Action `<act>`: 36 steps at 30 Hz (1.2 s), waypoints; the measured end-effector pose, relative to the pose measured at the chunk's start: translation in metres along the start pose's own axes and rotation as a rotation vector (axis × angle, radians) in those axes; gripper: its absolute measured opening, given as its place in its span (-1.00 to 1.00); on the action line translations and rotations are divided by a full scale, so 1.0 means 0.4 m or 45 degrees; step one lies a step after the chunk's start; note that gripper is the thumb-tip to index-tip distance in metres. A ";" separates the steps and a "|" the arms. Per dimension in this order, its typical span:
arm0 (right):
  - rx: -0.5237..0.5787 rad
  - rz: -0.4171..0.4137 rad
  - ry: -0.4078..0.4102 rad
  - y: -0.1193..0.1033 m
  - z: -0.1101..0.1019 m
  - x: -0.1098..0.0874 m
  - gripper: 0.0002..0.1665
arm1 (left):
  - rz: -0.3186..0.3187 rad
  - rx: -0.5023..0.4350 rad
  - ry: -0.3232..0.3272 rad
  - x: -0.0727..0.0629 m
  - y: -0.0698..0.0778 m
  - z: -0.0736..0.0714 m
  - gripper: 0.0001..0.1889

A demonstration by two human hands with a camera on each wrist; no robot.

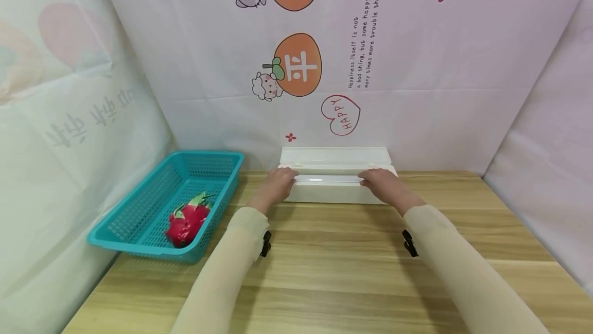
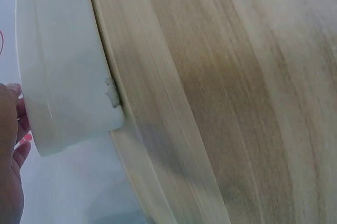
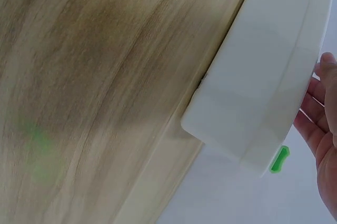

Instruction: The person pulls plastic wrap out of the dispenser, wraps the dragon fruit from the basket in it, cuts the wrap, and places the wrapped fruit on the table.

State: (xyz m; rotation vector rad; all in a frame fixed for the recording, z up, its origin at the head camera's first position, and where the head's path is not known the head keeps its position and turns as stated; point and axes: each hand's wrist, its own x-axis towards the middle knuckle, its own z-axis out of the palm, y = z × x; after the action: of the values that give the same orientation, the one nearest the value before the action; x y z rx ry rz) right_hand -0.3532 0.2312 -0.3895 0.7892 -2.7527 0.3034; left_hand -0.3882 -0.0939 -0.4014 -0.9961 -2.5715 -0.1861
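A long white box (image 1: 334,193) stands at the back of the table with its lid (image 1: 335,155) raised against the wall. Across its opening lies a glossy strip of clear plastic film (image 1: 326,178). My left hand (image 1: 280,183) reaches over the box's left end, its curled fingertips at one end of the film. At the other end of the film, my right hand (image 1: 383,185) has its fingers bent in over the rim. Both wrist views catch the fingers behind the box's upper edge, which hides the fingertips. On the right end sits a small green piece (image 3: 280,159).
To the left, a turquoise plastic basket (image 1: 214,155) holds a red dragon fruit (image 1: 187,223) with green leaf tips. White printed cloth (image 1: 407,66) hangs right behind the box and along both sides. The wooden tabletop (image 1: 333,272) stretches between my forearms.
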 end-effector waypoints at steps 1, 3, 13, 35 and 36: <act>0.002 0.001 -0.003 0.000 0.000 -0.001 -0.81 | -0.004 0.005 -0.006 0.000 0.000 0.001 -0.78; 0.011 0.011 -0.012 0.001 -0.001 -0.002 -0.82 | -0.011 0.006 -0.019 0.000 0.002 0.001 -0.78; 0.036 0.051 -0.039 -0.003 -0.003 -0.009 -0.81 | -0.029 0.034 -0.038 0.004 0.001 0.011 -0.82; 0.146 0.240 -0.021 -0.010 0.001 0.007 -0.84 | -0.208 -0.111 -0.033 0.026 0.005 0.010 -0.86; 0.149 0.246 -0.025 -0.011 0.001 0.008 -0.84 | -0.210 -0.104 -0.033 0.027 0.005 0.010 -0.86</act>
State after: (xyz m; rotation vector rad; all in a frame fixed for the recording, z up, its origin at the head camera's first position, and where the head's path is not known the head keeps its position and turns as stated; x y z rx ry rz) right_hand -0.3537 0.2260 -0.3883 0.5558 -2.8559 0.5013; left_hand -0.3952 -0.0846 -0.4010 -0.8182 -2.6895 -0.3260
